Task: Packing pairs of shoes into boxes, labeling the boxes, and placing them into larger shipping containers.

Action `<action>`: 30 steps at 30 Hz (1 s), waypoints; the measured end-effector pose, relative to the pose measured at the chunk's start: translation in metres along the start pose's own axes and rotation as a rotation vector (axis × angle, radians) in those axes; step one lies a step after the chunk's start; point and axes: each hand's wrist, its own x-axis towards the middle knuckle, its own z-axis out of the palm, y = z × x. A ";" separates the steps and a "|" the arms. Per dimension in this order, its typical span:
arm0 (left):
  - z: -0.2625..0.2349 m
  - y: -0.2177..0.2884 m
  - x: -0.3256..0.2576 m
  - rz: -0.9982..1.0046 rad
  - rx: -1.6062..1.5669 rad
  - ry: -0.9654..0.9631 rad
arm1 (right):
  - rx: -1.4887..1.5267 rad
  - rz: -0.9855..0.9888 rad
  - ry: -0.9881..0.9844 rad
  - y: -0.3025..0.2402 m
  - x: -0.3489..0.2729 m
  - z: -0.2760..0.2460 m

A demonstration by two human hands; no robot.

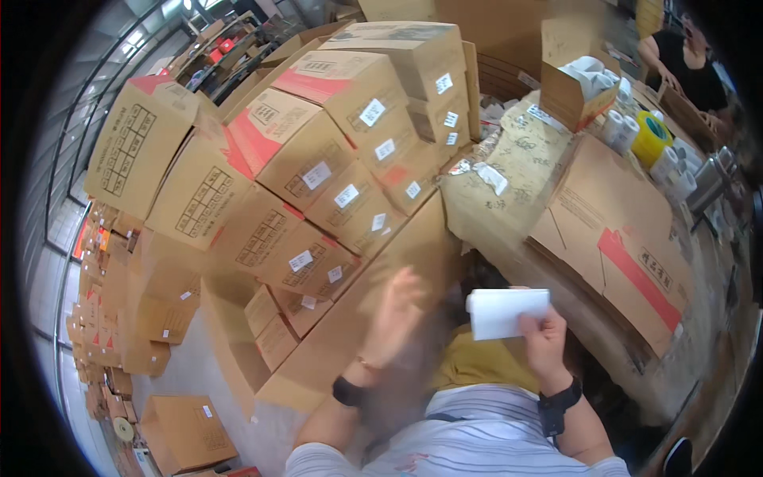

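The white label stack (507,312) sits pinched in the right hand (544,340), just off the table edge (509,238); the left hand (391,318) is smeared by blur, fingers spread loose over a large flat carton (373,318); behind, brown boxes (318,159) with white stickers and red tape lean stacked.

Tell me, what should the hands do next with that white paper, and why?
Probably bring the right hand with its white paper stack over to the left hand, which is blurred, empty and raised near the stacked cardboard boxes. Those boxes already carry white labels, so peeling one off seems likely.
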 end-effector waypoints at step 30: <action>0.066 0.018 0.019 0.487 0.618 0.079 | -0.384 -0.321 -0.139 -0.018 0.006 -0.003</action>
